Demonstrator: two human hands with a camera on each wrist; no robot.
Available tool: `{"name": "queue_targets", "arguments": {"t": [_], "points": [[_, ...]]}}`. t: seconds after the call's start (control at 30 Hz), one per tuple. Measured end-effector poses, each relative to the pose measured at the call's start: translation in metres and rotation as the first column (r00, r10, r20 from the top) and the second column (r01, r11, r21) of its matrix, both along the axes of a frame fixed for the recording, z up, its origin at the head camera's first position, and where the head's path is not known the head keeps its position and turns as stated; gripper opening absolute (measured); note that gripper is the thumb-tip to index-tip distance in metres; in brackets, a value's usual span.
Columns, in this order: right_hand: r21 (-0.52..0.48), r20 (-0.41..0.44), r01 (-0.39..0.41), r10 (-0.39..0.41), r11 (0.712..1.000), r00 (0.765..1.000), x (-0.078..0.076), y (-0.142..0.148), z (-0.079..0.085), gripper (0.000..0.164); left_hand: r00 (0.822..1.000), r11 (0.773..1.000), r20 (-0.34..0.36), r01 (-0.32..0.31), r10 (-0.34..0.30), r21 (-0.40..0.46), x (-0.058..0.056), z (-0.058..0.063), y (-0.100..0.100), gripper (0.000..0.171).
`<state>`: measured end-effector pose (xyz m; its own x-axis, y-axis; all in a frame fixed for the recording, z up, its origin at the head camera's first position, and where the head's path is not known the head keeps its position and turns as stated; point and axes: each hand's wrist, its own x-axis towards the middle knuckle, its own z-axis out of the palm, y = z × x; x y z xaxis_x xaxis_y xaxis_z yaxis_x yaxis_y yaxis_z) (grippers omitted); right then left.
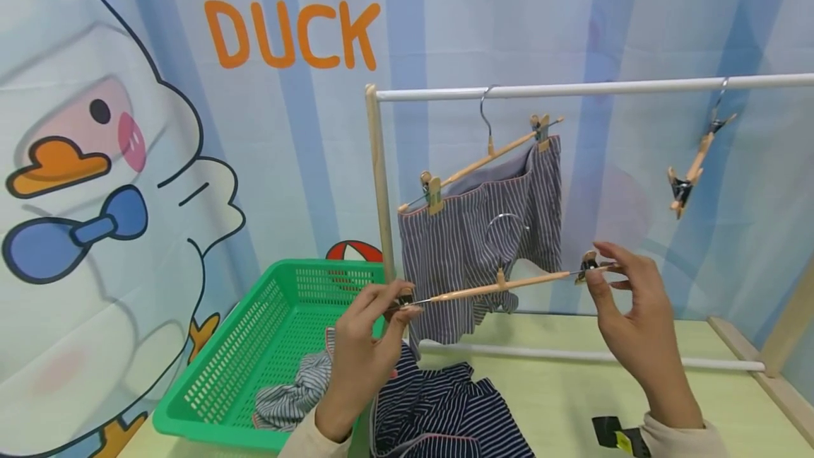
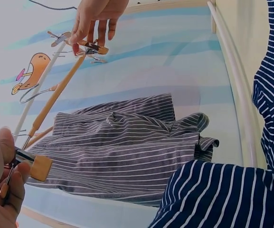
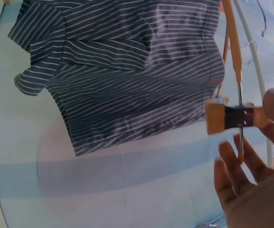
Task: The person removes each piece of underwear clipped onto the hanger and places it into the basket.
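A wooden clip hanger spans between both hands, in front of the rack. My left hand pinches the clip at its left end; in the left wrist view that clip shows between thumb and fingers. At the other end, my right hand pinches the right clip between thumb and index finger, its other fingers spread apart. No garment hangs from this hanger. Behind it, grey striped shorts hang by two clips from another hanger. Below lies a navy striped garment, partly hidden by my left forearm.
The white rack rail carries another bare clip hanger at the right. A green basket at the left holds a light striped garment. A lower white bar runs along the back of the pale tabletop.
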<state>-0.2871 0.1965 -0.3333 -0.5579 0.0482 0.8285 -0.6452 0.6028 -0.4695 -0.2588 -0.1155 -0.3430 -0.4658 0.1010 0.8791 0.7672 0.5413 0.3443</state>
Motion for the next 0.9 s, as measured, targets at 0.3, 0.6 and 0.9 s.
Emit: {"name": "queue_targets", "arguments": {"t": [0.3,0.6,0.9], "points": [[-0.116,-0.048,0.084,-0.091,0.99,0.995,0.0,-0.018,0.0,0.04,1.0,1.0,0.007,-0.023,0.023,0.008,0.002,0.0,0.001,0.023],[-0.177,-0.066,0.11,-0.123,0.978,0.99,-0.002,-0.033,-0.002,0.034,0.999,0.999,0.024,-0.033,0.032,0.018,0.001,0.0,0.002,0.024],[-0.173,-0.029,0.082,-0.088,0.982,0.996,0.005,-0.048,-0.003,0.032,0.999,0.999,0.016,-0.045,0.044,0.03,0.001,0.0,0.003,0.026]]}}
